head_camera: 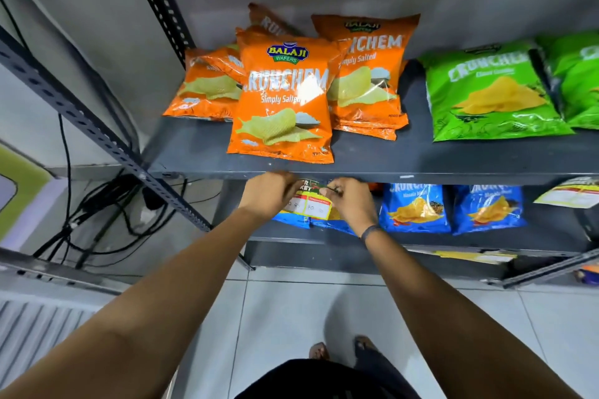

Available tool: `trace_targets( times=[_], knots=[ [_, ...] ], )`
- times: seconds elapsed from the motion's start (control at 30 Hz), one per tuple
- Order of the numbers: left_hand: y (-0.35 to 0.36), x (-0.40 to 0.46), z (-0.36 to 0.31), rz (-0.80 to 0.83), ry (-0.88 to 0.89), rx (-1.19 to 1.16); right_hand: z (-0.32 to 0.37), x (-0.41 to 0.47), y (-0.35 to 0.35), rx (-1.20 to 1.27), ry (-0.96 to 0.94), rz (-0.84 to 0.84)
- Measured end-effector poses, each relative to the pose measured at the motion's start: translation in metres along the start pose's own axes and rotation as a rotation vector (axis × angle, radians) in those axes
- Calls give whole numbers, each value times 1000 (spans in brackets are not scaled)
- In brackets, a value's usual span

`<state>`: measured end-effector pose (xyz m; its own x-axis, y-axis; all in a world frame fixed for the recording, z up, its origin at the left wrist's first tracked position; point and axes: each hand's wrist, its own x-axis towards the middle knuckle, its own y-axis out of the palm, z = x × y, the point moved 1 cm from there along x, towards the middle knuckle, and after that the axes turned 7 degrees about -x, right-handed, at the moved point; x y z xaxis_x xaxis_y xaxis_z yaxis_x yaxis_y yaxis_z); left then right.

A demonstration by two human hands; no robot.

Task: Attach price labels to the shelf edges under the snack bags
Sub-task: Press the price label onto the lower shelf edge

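Observation:
A paper price label (311, 204), yellow-edged with white price boxes and a dark header, hangs at the front edge of the dark grey shelf (372, 173), under the orange snack bags (282, 100). My left hand (270, 193) pinches the label's upper left corner against the edge. My right hand (351, 202) holds its upper right corner, fingers closed on the top. Part of the label's header is hidden by both hands.
Green snack bags (492, 91) lie at the shelf's right. Blue snack bags (415, 209) stand on the lower shelf. Another label (570, 193) hangs at the far right edge. A perforated metal upright (97, 129) and black cables (97, 204) are to the left.

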<state>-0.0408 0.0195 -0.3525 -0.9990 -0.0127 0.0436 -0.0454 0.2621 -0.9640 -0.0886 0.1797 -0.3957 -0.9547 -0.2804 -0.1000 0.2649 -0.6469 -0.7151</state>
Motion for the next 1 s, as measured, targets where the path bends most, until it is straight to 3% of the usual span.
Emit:
trace_targets(
  times=[0.17, 0.33, 1.0],
  knots=[
    [2, 1, 5, 110, -34, 273, 26, -8, -19, -608, -152, -54],
    [0, 15, -10, 146, -101, 350, 36, -2, -25, -883, -240, -38],
    [-17, 27, -22, 43, -127, 381, 46, -2, -43, -848, -232, -93]
  ],
)
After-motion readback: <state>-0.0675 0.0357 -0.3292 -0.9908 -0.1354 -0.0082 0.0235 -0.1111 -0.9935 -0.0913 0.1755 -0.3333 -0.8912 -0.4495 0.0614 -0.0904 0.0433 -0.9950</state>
